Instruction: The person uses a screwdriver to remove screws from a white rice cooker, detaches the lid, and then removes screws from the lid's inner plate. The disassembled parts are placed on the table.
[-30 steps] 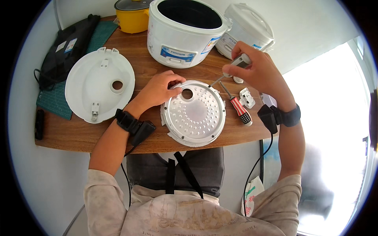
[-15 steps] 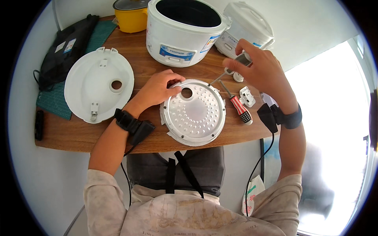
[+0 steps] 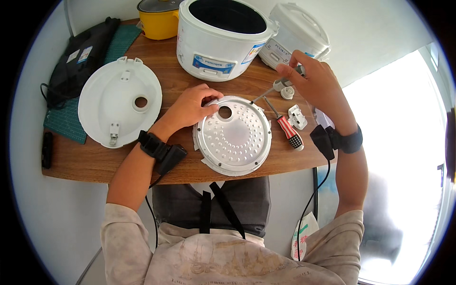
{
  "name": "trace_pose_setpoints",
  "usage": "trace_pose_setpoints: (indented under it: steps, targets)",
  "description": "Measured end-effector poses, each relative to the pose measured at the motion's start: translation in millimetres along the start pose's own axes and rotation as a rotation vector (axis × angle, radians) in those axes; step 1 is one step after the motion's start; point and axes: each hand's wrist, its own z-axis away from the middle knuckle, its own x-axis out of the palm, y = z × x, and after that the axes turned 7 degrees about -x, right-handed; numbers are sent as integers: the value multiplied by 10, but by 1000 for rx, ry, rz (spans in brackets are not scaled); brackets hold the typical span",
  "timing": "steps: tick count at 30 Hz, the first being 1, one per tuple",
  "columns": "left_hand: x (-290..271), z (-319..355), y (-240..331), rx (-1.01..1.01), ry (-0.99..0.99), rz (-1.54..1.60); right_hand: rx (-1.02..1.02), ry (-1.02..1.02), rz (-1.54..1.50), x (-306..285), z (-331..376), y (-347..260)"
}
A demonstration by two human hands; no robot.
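Note:
A round silver lid plate with raised dimples, a hole near its top left and dark screws round its rim lies on the table in front of me. My left hand grips its upper left edge, fingers curled beside the hole. In my right hand is a screwdriver, held tilted by its handle. Its tip meets the rim at the plate's upper right, where a dark screw sits. Just right of the plate lies another screwdriver with a red, white and black handle.
A white plastic lid cover lies at left, near a black bag on a green mat. Behind stand a white rice cooker, a second cooker and a yellow pot. A small white plastic part lies at right.
My right hand has shifted slightly on the screwdriver handle, its fingers turned a little, while the tip stays at the same spot. My left hand and the plate have barely moved.

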Motion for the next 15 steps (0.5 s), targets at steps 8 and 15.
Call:
trace_pose_setpoints:
  steps: [8,15]
  targets:
    - [25,-19,-22,-27,-7,46,-353,167,-96,148,32,253]
    - [4,-4,-4,-28,-5,19,-119,126,-66,112,24,129]
